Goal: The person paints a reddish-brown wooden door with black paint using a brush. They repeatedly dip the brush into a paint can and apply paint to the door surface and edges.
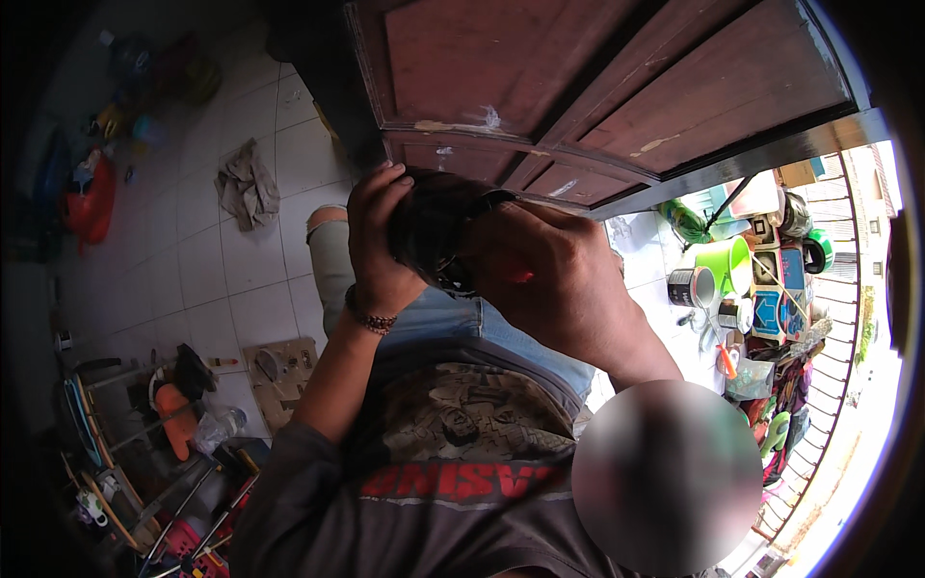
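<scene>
In front of my body I hold a dark, rounded black tool point(424, 226) with both hands. What kind of tool it is I cannot make out, as shadow and my fingers cover much of it. My left hand point(379, 236) wraps round its left end, a beaded bracelet on the wrist. Over its right part closes my right hand point(554, 275), with a small red spot showing by the fingers. Just beyond the tool stands a dark reddish-brown panelled door point(462, 63). Pale scuffs and tan patches mark its panels and frame.
A crumpled grey-brown cloth point(249, 188) lies on the white tiled floor point(207, 255) at left. Cardboard point(279, 382) and a cluttered rack point(125, 433) are at lower left. A lime-green bucket point(730, 265), a can point(690, 287) and boxes line the railing point(850, 260) at right.
</scene>
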`<state>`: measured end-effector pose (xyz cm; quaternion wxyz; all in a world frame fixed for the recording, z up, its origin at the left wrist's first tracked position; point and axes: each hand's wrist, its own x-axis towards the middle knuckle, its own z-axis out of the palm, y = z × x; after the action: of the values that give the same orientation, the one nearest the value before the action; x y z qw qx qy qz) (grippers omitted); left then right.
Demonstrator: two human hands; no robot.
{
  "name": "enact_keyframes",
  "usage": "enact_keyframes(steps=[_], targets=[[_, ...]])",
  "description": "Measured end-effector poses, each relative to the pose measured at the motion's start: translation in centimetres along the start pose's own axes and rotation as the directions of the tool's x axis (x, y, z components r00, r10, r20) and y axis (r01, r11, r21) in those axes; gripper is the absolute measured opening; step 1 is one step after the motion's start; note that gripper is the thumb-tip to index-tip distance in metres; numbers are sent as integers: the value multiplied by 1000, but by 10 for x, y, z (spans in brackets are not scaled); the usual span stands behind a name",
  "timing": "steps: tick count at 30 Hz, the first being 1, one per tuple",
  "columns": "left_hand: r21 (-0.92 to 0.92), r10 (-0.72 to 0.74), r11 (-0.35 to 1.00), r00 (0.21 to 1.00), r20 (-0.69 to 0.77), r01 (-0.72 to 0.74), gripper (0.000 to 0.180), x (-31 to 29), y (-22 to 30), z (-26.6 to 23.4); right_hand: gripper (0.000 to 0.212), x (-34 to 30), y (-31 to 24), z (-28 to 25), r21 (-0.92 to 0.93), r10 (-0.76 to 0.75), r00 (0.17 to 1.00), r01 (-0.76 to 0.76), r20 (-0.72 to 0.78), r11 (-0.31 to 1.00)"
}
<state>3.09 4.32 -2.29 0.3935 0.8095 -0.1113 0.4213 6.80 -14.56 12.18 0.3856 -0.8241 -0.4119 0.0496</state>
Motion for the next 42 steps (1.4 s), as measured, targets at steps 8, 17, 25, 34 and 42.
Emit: enact_keyframes(steps=[8,17,25,34,42], targets=[[29,-23,999,1000,2,23,74,-9,-9,0,16,2,-9,-15,16,73,995,-71,-76,997],[91,-7,996,1000,6,6,76,-10,-11,-2,18,0,-21,-42,25,62,993,-60,-103,998],[112,0,994,1000,-8,1,76,-13,-10,-7,17,5,-11,-24,-24,-4,1000,5,27,1000],[164,0,986,999,-47,7,72,-10,-3,-6,20,3,-14,-8,1,91,969,-93,-229,996],[238,-17,971,999,-36,25,72,-13,-5,-8,17,5,-16,-12,-138,127,928,-185,-351,973]])
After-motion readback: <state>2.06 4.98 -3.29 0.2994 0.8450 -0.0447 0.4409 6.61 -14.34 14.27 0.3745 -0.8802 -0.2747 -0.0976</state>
